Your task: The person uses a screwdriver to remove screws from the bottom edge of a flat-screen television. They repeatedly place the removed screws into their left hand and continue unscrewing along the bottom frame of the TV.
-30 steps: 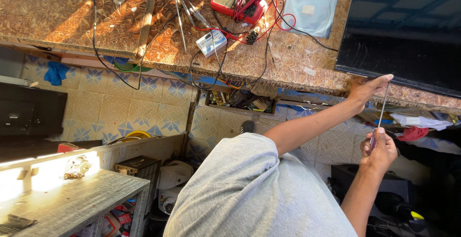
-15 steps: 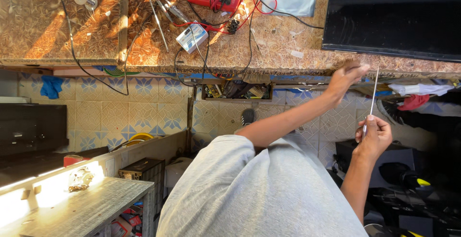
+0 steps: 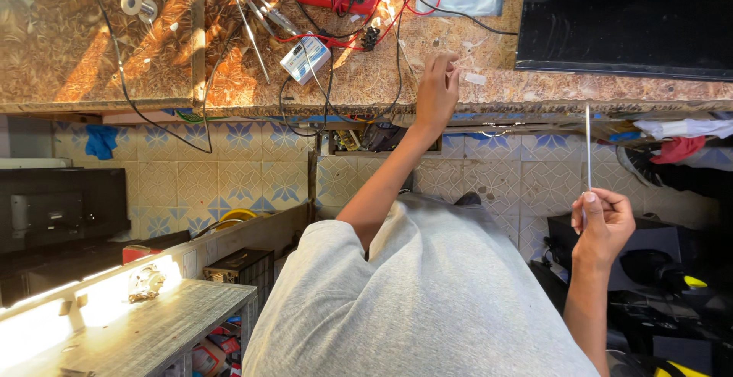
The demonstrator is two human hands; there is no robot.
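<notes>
The right hand (image 3: 603, 224) pinches a thin, stiff white strip (image 3: 588, 144) by its lower end, upright, right of the desk (image 3: 153, 64); light, probably bendable. The left hand (image 3: 437, 91), fingers loosely curled and empty, touches the desk edge.

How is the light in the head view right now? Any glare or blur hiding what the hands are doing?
Head view: warm low sun streaks the countertop in bright patches and shadow; the ledge at lower left is blown out. Left hand at the counter edge and right hand pinching the thin strip are both sharp. The dark panel and lower right corner lose detail.
</notes>
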